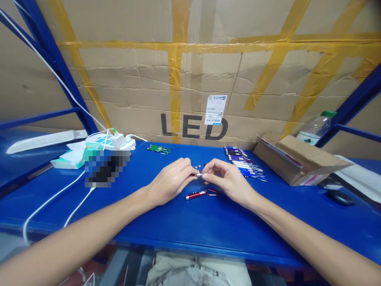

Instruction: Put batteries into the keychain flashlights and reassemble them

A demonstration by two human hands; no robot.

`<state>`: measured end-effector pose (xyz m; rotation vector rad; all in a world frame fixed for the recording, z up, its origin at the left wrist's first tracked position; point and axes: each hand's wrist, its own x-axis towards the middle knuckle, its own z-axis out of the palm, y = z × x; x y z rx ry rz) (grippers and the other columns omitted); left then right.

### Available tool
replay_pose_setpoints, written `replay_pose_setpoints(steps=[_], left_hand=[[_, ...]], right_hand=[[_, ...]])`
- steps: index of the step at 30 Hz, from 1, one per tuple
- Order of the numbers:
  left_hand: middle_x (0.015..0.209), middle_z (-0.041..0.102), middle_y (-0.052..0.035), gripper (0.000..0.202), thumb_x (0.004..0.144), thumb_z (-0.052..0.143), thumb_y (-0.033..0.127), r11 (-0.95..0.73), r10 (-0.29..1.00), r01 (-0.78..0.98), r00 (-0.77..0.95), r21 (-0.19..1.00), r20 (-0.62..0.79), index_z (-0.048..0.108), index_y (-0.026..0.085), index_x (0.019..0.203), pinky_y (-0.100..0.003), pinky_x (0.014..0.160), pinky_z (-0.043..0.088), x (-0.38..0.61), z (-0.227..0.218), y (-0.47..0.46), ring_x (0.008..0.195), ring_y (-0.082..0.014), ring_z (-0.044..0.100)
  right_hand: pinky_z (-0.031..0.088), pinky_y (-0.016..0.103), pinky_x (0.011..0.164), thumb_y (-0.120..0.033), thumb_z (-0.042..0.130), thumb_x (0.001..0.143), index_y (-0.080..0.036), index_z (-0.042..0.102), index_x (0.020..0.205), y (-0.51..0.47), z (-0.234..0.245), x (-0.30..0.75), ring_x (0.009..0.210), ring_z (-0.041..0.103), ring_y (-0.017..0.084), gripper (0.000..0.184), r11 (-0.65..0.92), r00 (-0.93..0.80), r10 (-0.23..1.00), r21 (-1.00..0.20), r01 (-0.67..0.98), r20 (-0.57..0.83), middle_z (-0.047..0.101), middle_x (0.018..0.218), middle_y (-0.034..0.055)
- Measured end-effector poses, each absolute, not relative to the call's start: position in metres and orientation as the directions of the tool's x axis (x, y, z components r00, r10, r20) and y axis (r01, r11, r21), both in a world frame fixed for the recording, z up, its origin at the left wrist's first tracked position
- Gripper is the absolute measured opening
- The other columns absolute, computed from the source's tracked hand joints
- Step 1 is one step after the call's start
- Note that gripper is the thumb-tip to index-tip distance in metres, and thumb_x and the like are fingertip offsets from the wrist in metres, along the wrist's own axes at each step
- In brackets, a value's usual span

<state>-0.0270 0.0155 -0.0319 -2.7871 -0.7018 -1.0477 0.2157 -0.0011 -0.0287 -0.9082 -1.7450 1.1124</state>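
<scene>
Between my two hands is a small red-and-silver keychain flashlight (197, 174). My left hand (172, 180) pinches its left end, and my right hand (230, 180) has thumb and fingertips closed on its right end. Fingers cover much of it, so whether it is in one piece cannot be made out. Just beyond lie small round silver pieces (198, 166) that look like button cells. A second red keychain flashlight (196, 195) with a red carabiner clip lies on the blue table (184, 226), in front of my hands.
Green keychain flashlights (159, 149) lie at the back. Several purple, silver and blue ones (242, 163) form a row at right, beside an open cardboard box (300, 159). A black computer mouse (339, 197) is far right. At left are a power strip (119, 140) and white cables (49, 194).
</scene>
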Motion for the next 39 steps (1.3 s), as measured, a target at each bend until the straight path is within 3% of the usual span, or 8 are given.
replay_pose_setpoints(steps=[7,15,18,23,26,30,33,39], left_hand=[[0.097,0.066,-0.0062,0.022,0.112,0.056,0.032,-0.846,0.533,0.377,0.585,0.378,0.611,0.073,0.018,0.118,-0.03,0.083,0.054,-0.023,-0.032,0.013,0.089,-0.0188,0.065],[0.095,0.066,-0.009,0.026,0.114,0.049,0.028,-0.892,0.356,0.45,0.657,0.033,0.665,0.071,0.014,0.112,-0.033,0.08,0.051,-0.025,-0.03,0.015,0.087,-0.0216,0.061],[0.095,0.066,-0.0093,0.03,0.115,0.047,0.03,-0.884,0.357,0.468,0.674,0.0,0.647,0.072,0.015,0.109,-0.034,0.08,0.051,-0.025,-0.031,0.015,0.086,-0.022,0.061],[0.094,0.067,-0.0054,0.023,0.111,0.057,0.033,-0.82,0.566,0.449,0.547,0.354,0.617,0.075,0.018,0.114,-0.031,0.081,0.052,-0.019,-0.028,0.016,0.086,-0.0188,0.064],[0.095,0.071,-0.0042,0.022,0.107,0.064,0.036,-0.69,0.723,0.442,0.399,0.573,0.563,0.078,0.02,0.114,-0.029,0.074,0.052,-0.018,-0.028,0.021,0.08,-0.0172,0.065],[0.102,0.079,-0.007,0.03,0.102,0.068,0.045,-0.545,0.836,0.361,0.295,0.756,0.462,0.078,0.02,0.115,-0.032,0.081,0.057,-0.023,-0.034,0.031,0.09,-0.0215,0.073],[0.099,0.079,-0.0067,0.035,0.1,0.07,0.05,-0.471,0.877,0.313,0.262,0.825,0.402,0.077,0.019,0.115,-0.034,0.082,0.058,-0.027,-0.035,0.037,0.089,-0.0223,0.074],[0.102,0.076,-0.004,0.024,0.096,0.076,0.043,-0.566,0.824,0.357,0.284,0.744,0.491,0.077,0.022,0.108,-0.029,0.074,0.051,-0.025,-0.029,0.033,0.09,-0.0192,0.069]], right_hand=[[0.052,0.033,0.075,-0.049,0.067,0.102,-0.023,0.066,0.091,-0.003,-0.033,0.216,0.08,0.064,0.019,0.028,0.487,-0.32,0.86,-0.825,0.287,0.397,0.07,0.087,0.0016],[0.038,0.027,0.054,-0.071,0.073,0.091,-0.022,0.057,0.083,-0.002,-0.037,0.209,0.057,0.048,0.012,0.052,0.252,-0.297,0.933,-0.957,0.144,0.201,0.062,0.072,-0.0018],[0.033,0.027,0.052,-0.072,0.072,0.091,-0.022,0.056,0.082,-0.002,-0.039,0.208,0.055,0.043,0.012,0.053,0.217,-0.304,0.939,-0.964,0.154,0.163,0.059,0.069,-0.0031],[0.044,0.031,0.066,-0.058,0.053,0.108,-0.023,0.058,0.087,0.003,-0.037,0.212,0.066,0.053,0.016,0.041,0.398,-0.27,0.908,-0.862,0.314,0.32,0.061,0.075,-0.0014],[0.047,0.035,0.077,-0.039,0.044,0.113,-0.025,0.061,0.107,0.011,-0.037,0.221,0.08,0.061,0.021,0.023,0.503,-0.263,0.864,-0.693,0.517,0.43,0.065,0.084,0.0005],[0.048,0.041,0.091,-0.017,0.046,0.106,-0.023,0.062,0.104,0.021,-0.038,0.238,0.1,0.062,0.026,0.017,0.583,-0.393,0.8,-0.427,0.692,0.454,0.068,0.106,0.0076],[0.048,0.041,0.092,-0.01,0.047,0.101,-0.022,0.063,0.106,0.021,-0.036,0.244,0.1,0.062,0.026,0.02,0.581,-0.459,0.806,-0.351,0.734,0.374,0.067,0.109,0.0085],[0.049,0.041,0.091,-0.031,0.066,0.104,-0.022,0.061,0.105,0.017,-0.035,0.241,0.102,0.063,0.029,0.01,0.511,-0.44,0.854,-0.294,0.808,0.278,0.069,0.107,0.0096]])
